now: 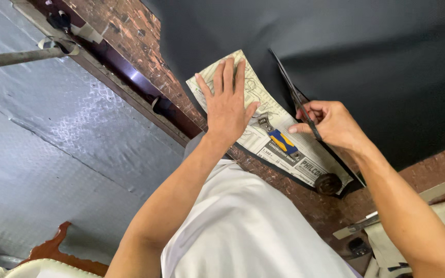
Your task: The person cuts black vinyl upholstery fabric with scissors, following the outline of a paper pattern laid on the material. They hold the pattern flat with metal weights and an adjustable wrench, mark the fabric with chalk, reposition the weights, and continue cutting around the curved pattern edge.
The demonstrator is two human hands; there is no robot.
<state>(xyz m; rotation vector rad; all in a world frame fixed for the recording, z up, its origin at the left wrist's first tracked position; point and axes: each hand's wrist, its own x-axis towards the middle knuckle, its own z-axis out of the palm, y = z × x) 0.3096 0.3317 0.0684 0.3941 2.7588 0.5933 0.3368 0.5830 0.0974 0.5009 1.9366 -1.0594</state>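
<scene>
My left hand (226,105) lies flat, fingers spread, on a cream paper pattern piece (263,123) that rests on a large sheet of black material (366,67). In my right hand (330,123) is a pair of long dark scissors (290,87), their blades pointing away along the pattern's right edge. Below my left thumb, a small metal tool with a blue and yellow body (279,138) sits on the paper. A round dark weight (328,183) holds down the pattern's near corner.
The work lies on a worn reddish-brown table (130,31). Textured grey flooring (52,149) fills the left. A metal bar (16,57) crosses the top left. A carved wooden chair top (52,252) shows at bottom left, more tools (359,226) at bottom right.
</scene>
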